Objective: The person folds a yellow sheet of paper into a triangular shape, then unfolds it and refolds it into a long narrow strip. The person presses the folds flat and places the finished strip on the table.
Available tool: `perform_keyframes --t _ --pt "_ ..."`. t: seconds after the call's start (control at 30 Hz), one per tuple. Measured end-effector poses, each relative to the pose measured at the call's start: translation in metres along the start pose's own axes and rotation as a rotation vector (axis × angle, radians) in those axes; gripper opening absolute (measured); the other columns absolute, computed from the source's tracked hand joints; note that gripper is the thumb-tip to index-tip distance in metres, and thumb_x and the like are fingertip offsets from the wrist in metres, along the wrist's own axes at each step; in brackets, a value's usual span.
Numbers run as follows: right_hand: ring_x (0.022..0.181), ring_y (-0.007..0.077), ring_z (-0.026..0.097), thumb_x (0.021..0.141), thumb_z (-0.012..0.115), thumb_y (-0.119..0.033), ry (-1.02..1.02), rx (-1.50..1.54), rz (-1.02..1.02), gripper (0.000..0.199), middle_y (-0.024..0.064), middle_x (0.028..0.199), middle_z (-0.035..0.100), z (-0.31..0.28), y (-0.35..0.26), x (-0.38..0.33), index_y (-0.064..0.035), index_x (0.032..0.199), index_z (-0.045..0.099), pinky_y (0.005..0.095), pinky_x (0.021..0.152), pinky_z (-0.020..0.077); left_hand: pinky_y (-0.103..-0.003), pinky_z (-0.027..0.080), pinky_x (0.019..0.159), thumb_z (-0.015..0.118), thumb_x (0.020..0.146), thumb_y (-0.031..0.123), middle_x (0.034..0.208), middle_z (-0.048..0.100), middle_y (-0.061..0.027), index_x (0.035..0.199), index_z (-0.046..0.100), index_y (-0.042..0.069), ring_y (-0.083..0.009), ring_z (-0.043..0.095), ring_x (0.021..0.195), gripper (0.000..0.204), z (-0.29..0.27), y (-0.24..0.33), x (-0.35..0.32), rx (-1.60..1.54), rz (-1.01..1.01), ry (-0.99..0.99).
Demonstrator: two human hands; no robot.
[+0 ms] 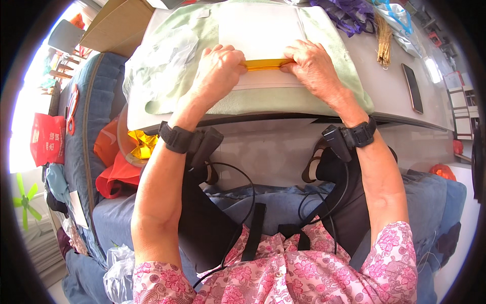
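Observation:
Between my two hands stretches a narrow strip of shiny gold paper [266, 65], with a folded-looking edge. My left hand [220, 67] pinches its left end, fingers curled in. At the other end my right hand [310, 66] grips it in the same way, thumb and fingers closed. The strip lies over a white sheet [258, 28] on a pale green cloth [233, 104] that covers part of the table. My fingertips hide both ends of the strip.
Clear plastic film [169, 53] lies left on the cloth. A phone [412, 87], a bundle of straw-coloured sticks [383, 43] and purple plastic bags [349, 15] are on the table's right. Gold folded paper [143, 144] shows below left, by the blue sofa [109, 88]. Cables hang from my wrist straps.

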State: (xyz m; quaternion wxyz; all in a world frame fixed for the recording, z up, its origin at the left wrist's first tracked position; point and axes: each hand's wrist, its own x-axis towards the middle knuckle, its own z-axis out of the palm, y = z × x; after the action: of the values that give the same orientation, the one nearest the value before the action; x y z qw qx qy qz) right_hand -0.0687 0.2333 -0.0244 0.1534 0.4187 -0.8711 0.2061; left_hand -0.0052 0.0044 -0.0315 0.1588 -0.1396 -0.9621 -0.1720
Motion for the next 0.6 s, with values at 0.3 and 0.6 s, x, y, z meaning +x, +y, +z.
perform_keyframes --t 0.3,0.6 --pt "0.086 0.0286 0.060 0.073 0.075 -0.013 -0.040 0.180 0.074 0.013 0.0076 0.081 0.063 -0.001 0.012 -0.003 -0.0071 0.084 0.070 0.0387 0.081 0.0445 -0.034 0.044 0.072 0.069 0.078 0.005 0.078 0.060 -0.0092 0.083 0.068 -0.003 -0.0223 0.056 0.076 0.009 0.001 -0.021 -0.008 -0.276 -0.100 0.031" --pt "0.075 0.0220 0.062 0.076 0.074 -0.010 -0.064 0.443 0.244 0.015 0.0094 0.082 0.066 -0.006 0.027 -0.014 -0.0020 0.088 0.070 0.0322 0.071 0.0477 -0.029 0.044 0.067 0.070 0.081 0.006 0.076 0.062 -0.0062 0.086 0.070 -0.005 -0.0128 0.054 0.071 0.012 -0.010 -0.030 -0.011 -0.449 -0.216 -0.049"
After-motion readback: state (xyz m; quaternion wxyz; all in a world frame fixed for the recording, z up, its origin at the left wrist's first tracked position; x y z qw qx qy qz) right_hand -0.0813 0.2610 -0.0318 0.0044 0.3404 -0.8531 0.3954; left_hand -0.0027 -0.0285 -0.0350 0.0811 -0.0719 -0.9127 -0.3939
